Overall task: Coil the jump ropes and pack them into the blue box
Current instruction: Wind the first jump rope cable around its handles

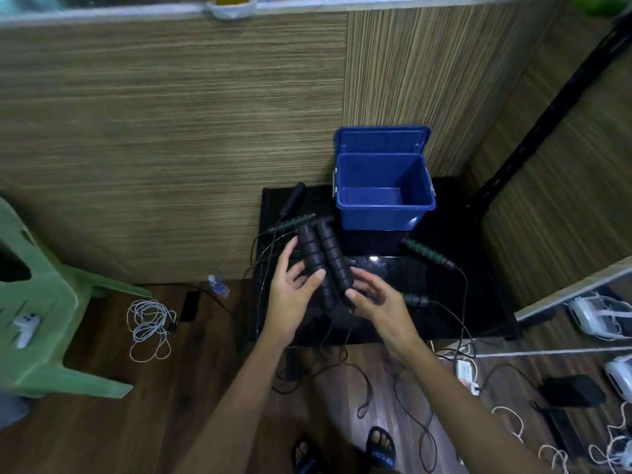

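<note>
Head view, looking down on a low black table (444,313) set against a wood-grain wall. Both hands meet over the table's near-left part around a pair of black ribbed jump-rope handles (323,265). The two handles lie side by side, touching or nearly so, with their long axes running from near-right to far-left; the far ends point up and away toward the wall, the near ends point down toward the person. The left hand (294,295) cups the left handle from the left, thumb laid across its near portion and fingers spread loosely behind it (a partial wrap, not a tight fist). The right hand (379,302) touches the near end of the right handle with thumb and fingertips; its fingers are half curled, and whether they actually pinch the handle cannot be told. Thin black rope (342,367) trails from the handles' near ends over the table edge and loops loosely on the wooden floor.

The blue box (384,206) stands on the far part of the table, just beyond the handles and to their right, its lid tilted open against the wall. Other handles lie on the table: a green-ringed handle (427,253) at right, long axis running near-right to far-left, and another green-ringed handle (295,222) behind the held pair, lying roughly left to right.
</note>
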